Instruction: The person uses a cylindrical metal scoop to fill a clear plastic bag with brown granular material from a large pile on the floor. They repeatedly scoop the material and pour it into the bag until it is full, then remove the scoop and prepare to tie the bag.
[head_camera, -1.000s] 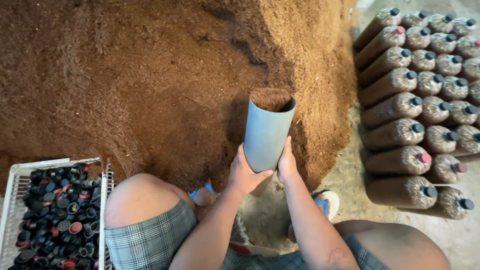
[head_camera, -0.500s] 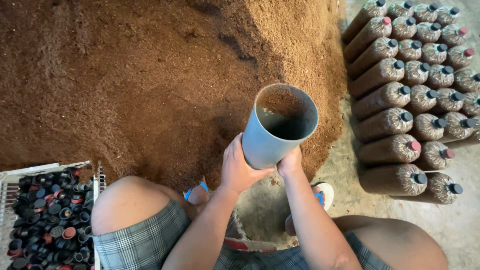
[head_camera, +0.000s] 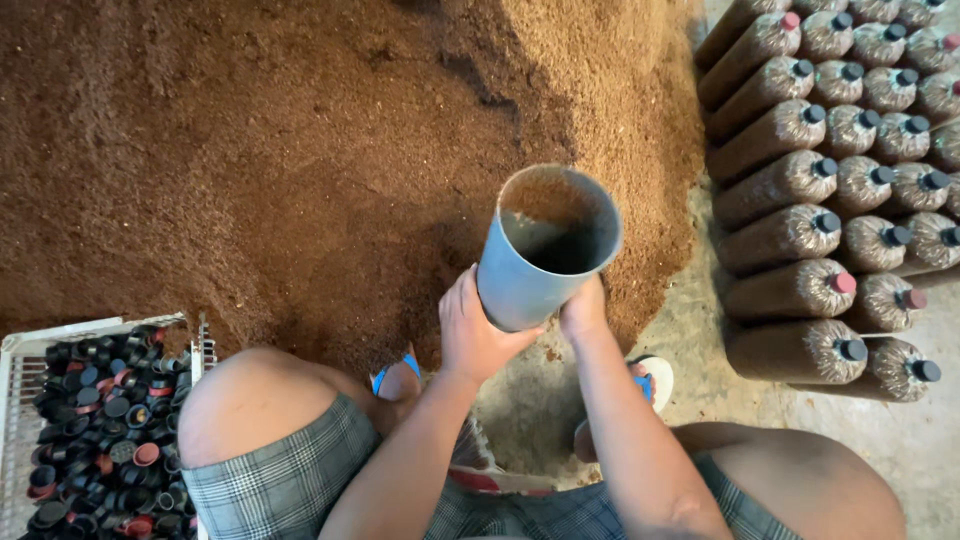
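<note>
- The grey-blue tube (head_camera: 545, 255) is held up in front of the seated person, tilted so its open mouth faces the camera; brown sawdust clings to its inner wall; it hangs above the near edge of the sawdust heap (head_camera: 250, 150) and between the two hands.
- The left hand (head_camera: 475, 330) clasps the tube's lower left side; its forearm rises from the lap at a slant; thumb and fingers are curled round the wall, pressed close together rather than spread.
- The right hand (head_camera: 583, 310) grips the tube's lower right side from behind; only its back and knuckles show, so I cannot tell how the fingertips lie; its forearm runs up from the bottom right.
- Both bare knees flank the arms, in checked shorts (head_camera: 280, 470); a blue-strapped sandal (head_camera: 398, 378) shows between them.
- A white crate (head_camera: 20, 360) of dark caps (head_camera: 90, 430) sits at the lower left.
- Stacked filled bags (head_camera: 830, 200) with capped necks lie to the right, well apart from the tube.
</note>
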